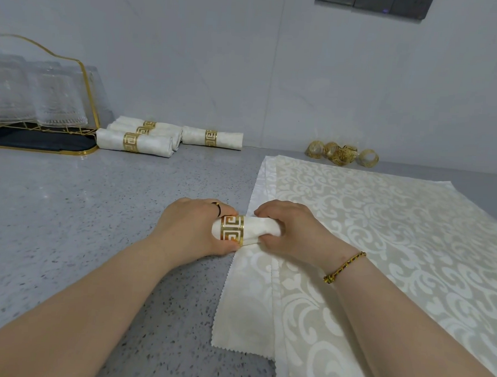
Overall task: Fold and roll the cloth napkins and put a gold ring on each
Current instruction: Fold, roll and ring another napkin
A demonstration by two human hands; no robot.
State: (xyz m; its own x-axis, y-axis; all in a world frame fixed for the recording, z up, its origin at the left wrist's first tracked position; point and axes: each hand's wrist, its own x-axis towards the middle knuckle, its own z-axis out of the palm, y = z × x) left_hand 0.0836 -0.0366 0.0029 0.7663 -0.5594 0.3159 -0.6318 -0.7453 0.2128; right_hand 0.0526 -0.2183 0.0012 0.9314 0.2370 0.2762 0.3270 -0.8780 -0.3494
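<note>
At the near middle of the grey speckled counter (pixel 67 207), both of the person's hands are on one rolled napkin (pixel 264 228). The roll lies crosswise over the left edge of the flat napkins (pixel 383 224). Whether it rests on them or is held just clear cannot be told. A gold ring (pixel 233 228) with a cut-out key pattern encircles the roll near its left end, with a short stub of cloth showing beyond it.

Left hand (pixel 194 228): fingers curled over the far side of the ring, thumb at its near side, so the ring is gripped between them. A dark finger band (pixel 217 206) is worn on this hand.

Right hand (pixel 291 231): fingers curled over the top of the roll to the right of the ring, thumb against the near side, holding the cloth closed. A beaded bracelet (pixel 344 265) sits on this wrist.

Flat napkins: cream damask, stacked at least two deep, the lower one's pinked edge projecting to the left.

Far left, against the wall (pixel 219 57): three finished rolls (pixel 134 142) bunched together, each ringed. A fourth roll (pixel 212 137) lies just beside them on the right, also ringed. Left of these stands a gold-wire rack (pixel 42 141) holding clear glasses (pixel 53 97).

Far right, at the wall's foot: a huddle of loose rings (pixel 341 154), well apart from the hands. A dark socket panel (pixel 372 0) is at the top of the wall.
</note>
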